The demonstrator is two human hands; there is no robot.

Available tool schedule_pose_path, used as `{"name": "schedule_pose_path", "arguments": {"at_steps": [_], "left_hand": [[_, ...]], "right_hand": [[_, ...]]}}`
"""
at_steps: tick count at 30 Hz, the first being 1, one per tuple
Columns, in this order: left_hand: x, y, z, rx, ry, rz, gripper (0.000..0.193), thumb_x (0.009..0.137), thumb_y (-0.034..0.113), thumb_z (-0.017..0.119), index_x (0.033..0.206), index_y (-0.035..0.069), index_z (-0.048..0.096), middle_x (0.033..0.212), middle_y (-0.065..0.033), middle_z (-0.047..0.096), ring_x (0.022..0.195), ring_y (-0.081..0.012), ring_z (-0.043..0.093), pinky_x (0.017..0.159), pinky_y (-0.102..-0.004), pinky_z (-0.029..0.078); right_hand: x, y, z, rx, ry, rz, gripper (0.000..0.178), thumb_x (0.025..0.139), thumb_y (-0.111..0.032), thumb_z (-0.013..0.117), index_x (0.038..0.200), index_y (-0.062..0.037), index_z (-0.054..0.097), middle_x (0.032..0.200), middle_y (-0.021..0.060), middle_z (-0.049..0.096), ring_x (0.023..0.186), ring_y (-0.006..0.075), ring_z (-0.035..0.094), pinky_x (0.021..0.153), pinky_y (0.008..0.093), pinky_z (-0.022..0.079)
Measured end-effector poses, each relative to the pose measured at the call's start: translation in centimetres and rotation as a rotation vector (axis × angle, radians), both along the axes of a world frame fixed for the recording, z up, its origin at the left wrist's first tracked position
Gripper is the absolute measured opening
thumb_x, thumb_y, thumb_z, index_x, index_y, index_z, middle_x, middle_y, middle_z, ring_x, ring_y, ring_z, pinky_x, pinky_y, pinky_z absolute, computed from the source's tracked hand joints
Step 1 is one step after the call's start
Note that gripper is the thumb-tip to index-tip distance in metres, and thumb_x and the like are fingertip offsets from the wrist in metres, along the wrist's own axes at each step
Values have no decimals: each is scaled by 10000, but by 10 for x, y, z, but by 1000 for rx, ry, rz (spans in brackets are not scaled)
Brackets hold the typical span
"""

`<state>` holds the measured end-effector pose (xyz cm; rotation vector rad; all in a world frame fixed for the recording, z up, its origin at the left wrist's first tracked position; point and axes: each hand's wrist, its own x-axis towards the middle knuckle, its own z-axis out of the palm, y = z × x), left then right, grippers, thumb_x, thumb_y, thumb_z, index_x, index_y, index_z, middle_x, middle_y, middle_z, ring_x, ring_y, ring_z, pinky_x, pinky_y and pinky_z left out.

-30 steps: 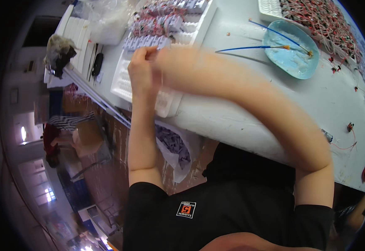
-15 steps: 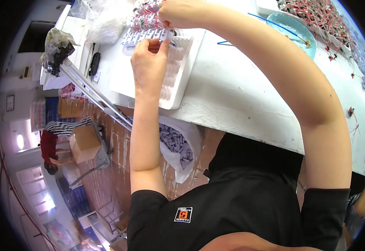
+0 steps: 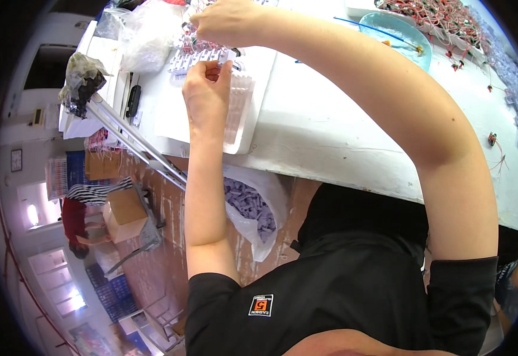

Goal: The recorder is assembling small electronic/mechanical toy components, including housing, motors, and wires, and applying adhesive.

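My left hand pinches a small white plastic piece between thumb and fingers, at the right end of a row of similar white plastic pieces. That row lies over the far part of a white foam tray with moulded hollows. Just beyond, my right hand reaches across from the right with its fingers curled closed over small parts with red and white wires. Its fingertips are mostly covered by the hand, and what they grip cannot be made out.
A light blue dish with a blue-handled brush stands right on the white table. Heaped wired parts lie behind it. Clear plastic bags and a metal pole are left; a sack of grey pieces sits below.
My right hand has shifted left over the wired parts. My left hand stays by the end of the row, still pinching. The whole view has swung slightly.
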<state>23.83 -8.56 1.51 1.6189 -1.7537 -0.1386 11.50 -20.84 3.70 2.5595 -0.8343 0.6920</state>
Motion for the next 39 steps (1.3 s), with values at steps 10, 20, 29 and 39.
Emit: {"name": "schedule_pose_path", "arguments": {"at_steps": [10, 20, 29, 39], "left_hand": [[10, 1, -2, -220, 38, -20, 205, 890, 157, 747, 988, -18, 704, 872, -140, 671, 717, -223, 677, 682, -340, 564], [10, -8, -3, -185, -152, -171, 131, 875, 163, 732, 901, 36, 750, 862, -114, 669, 774, -267, 671, 716, -365, 537], [18, -17, 10, -205, -348, -105, 186, 911, 248, 689, 956, 87, 771, 925, -128, 672, 868, -312, 658, 774, -401, 524], [-60, 90, 34, -293, 505, -238, 264, 1027, 175, 567, 1130, 4, 740, 816, -22, 665, 668, -58, 522, 608, -212, 437]], "right_hand": [[-112, 150, 87, 135, 42, 243, 143, 825, -88, 674, 932, -2, 713, 934, 169, 675, 849, 294, 698, 714, 387, 568], [-237, 363, 57, 557, -123, -53, 221, 773, -117, 745, 974, -75, 664, 932, 57, 597, 809, 235, 612, 663, 361, 501], [-261, 434, -5, 827, -484, -75, 225, 792, -81, 773, 1010, -86, 718, 916, 55, 654, 822, 247, 643, 703, 349, 528], [-326, 450, -24, 710, -782, -264, 241, 800, -7, 758, 1038, -43, 742, 864, 79, 637, 796, 206, 616, 695, 298, 479]]}}
